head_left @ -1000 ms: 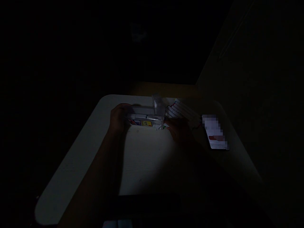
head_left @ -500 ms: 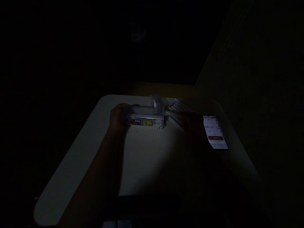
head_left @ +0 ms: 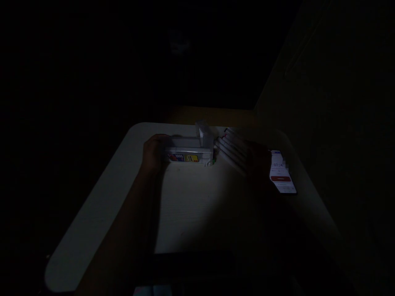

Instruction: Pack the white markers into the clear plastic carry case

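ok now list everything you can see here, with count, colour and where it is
clear plastic rectangular case: 1, colourless, far half of the table, flap raised at its right end
printed label: 1, yellow, red and blue, front of the case
slim white markers: several, too dim to count, white, right of the case
flat rectangular phone: 1, lit white screen with red button, right side of the table
round-cornered table: 1, whitish, under all these
unclear pale patch: 1, whitish, bottom edge of view
left hand: 1, at the case's left end
right hand: 1, in shadow, by the markers, grip unclear
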`<state>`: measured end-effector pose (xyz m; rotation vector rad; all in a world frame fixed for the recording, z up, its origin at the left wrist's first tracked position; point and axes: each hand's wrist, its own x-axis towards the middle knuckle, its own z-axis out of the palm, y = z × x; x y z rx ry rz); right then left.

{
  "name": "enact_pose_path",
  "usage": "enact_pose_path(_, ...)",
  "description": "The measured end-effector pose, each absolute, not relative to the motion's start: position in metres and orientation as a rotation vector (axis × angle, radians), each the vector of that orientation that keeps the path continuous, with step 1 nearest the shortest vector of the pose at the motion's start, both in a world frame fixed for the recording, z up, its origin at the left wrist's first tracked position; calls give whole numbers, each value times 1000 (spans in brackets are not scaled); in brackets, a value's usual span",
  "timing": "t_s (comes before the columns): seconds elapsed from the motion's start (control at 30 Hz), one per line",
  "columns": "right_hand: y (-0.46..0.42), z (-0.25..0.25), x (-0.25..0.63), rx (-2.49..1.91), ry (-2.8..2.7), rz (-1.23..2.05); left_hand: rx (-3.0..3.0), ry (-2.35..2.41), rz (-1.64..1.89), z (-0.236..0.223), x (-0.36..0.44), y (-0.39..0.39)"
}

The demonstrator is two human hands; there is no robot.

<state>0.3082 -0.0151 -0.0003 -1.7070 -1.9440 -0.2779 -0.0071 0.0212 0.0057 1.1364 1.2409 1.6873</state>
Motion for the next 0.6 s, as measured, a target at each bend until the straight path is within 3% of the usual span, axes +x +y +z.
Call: enact_pose_path(0.6,-23,1,310,-1708,-2026,-308,1172,1235,1652,1,-11,24)
